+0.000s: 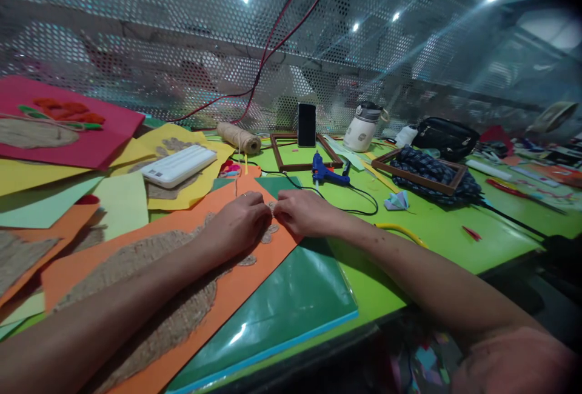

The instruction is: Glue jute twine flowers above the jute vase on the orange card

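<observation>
My left hand (243,219) and my right hand (302,213) meet over an orange paper sheet (230,294), fingers pinched close together. Between their fingertips a bit of jute twine (272,207) shows; the exact grip is partly hidden by the fingers. A large shape of glued twine (150,254) covers much of the sheet under my left forearm. Small looped twine petals (269,234) lie just below my fingers. One strand runs back from my left hand toward the twine roll (239,137). Beneath the orange sheet rests a shiny green packet (291,303).
A blue glue gun (330,173) with a black cord stands beyond my right hand. Behind are a wooden frame (284,166), a phone (306,125) and a white bottle (362,129). To the left, a white power bank (179,165) lies on yellow paper (213,151).
</observation>
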Motion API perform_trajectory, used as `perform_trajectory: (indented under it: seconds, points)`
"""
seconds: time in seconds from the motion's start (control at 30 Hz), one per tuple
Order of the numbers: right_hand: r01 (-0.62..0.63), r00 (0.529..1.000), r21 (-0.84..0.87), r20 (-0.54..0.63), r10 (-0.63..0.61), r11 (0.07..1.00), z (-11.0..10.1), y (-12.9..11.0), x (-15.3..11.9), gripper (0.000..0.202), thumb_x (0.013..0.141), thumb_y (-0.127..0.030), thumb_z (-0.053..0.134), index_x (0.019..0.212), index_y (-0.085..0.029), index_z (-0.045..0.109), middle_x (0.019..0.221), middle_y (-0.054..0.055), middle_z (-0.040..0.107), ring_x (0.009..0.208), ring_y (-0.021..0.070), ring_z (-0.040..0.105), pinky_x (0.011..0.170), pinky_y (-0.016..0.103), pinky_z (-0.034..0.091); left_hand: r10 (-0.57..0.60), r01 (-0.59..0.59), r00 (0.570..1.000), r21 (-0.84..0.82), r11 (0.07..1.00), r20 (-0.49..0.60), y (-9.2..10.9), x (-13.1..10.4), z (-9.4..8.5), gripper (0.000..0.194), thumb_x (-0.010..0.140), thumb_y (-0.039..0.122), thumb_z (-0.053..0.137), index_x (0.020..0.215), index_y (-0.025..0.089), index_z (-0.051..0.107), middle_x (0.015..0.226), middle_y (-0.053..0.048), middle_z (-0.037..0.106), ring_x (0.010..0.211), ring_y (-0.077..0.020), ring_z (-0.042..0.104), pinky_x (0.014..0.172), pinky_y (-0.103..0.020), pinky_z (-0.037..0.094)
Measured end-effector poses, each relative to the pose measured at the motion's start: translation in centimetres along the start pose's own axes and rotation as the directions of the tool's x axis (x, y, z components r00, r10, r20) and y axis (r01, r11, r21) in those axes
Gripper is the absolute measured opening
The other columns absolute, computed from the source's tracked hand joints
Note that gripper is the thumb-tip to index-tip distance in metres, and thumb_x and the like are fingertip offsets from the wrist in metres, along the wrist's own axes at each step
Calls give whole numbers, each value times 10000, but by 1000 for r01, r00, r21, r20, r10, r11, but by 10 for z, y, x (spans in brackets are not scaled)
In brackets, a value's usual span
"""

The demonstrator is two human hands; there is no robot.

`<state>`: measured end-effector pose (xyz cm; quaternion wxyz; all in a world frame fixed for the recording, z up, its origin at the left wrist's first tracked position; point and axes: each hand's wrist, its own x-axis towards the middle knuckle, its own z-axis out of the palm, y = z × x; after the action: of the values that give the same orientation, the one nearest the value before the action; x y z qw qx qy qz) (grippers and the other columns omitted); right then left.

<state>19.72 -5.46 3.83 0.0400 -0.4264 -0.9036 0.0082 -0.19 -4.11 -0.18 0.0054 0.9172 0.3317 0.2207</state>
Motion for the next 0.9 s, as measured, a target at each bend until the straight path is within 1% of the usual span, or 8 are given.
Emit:
perform_trajectory:
  seconds: [0.13, 0.23, 0.37, 0.47, 0.53, 0.6, 0.77, 0.9]
  points:
    - [80, 997, -8, 7, -80, 997, -1, 3, -4, 216, 969, -220, 546, 941, -165, 753, 989, 103, 681, 801, 193, 583, 612, 308, 301, 32, -32, 999, 13, 999, -29, -1, -1, -1, 261, 944, 166, 515, 805, 136, 733, 780, -77, 602, 727, -180, 570, 652, -292, 436]
    - [97, 995, 23, -9, -97, 995, 0, 7, -5, 223, 988, -225, 545, 946, -165, 756, 991, 105, 672, 816, 192, 584, 626, 301, 315, 44, -43, 998, 25, 999, -41, -2, -2, -1, 267, 947, 172, 506, 832, 133, 743, 760, -73, 590, 705, -176, 557, 633, -291, 425]
    - [81, 997, 206, -17, -80, 975, 4, 17, -2, 198, 969, -175, 594, 1046, -156, 776, 985, 100, 672, 850, 185, 607, 704, 280, 391, 55, -54, 998, 79, 995, -11, -4, -3, 1, 279, 950, 180, 494, 840, 142, 747, 746, -64, 565, 681, -176, 524, 608, -303, 393]
    - [55, 995, 409, -102, -14, 911, 11, 26, 1, 188, 948, -125, 618, 1032, -141, 785, 933, 84, 685, 835, 168, 624, 752, 267, 432, 72, -74, 997, 97, 993, 23, -5, -3, 4, 284, 948, 171, 483, 813, 144, 731, 759, -70, 567, 690, -186, 513, 621, -324, 393]
    - [55, 989, 474, -147, 18, 879, 16, 29, 1, 190, 946, -119, 621, 1035, -154, 785, 905, 69, 686, 818, 158, 620, 759, 261, 440, 91, -93, 995, 85, 992, 28, -7, -3, 6, 289, 948, 158, 474, 804, 142, 723, 769, -77, 574, 702, -196, 511, 629, -337, 394]
    - [74, 988, 436, -154, -7, 897, 20, 29, 1, 210, 960, -129, 605, 1075, -167, 777, 906, 65, 673, 813, 156, 601, 760, 262, 432, 111, -114, 993, 78, 990, 33, -8, -2, 5, 291, 953, 151, 467, 803, 139, 717, 783, -83, 582, 719, -206, 511, 635, -346, 392]
    - [145, 987, 169, -96, -130, 975, 18, 20, -6, 255, 1024, -242, 524, 1117, -195, 756, 955, 76, 618, 822, 175, 532, 694, 281, 353, 145, -149, 988, 84, 985, 52, -8, -2, -1, 259, 956, 162, 479, 814, 142, 695, 791, -80, 578, 729, -208, 494, 644, -353, 388]
    - [148, 987, 67, -80, -142, 987, 11, 12, -9, 273, 1038, -249, 480, 1165, -205, 718, 945, 65, 597, 795, 180, 487, 644, 297, 294, 152, -157, 987, 106, 982, 53, -9, -3, -3, 242, 979, 176, 469, 879, 154, 688, 815, -79, 582, 755, -212, 482, 656, -359, 380]
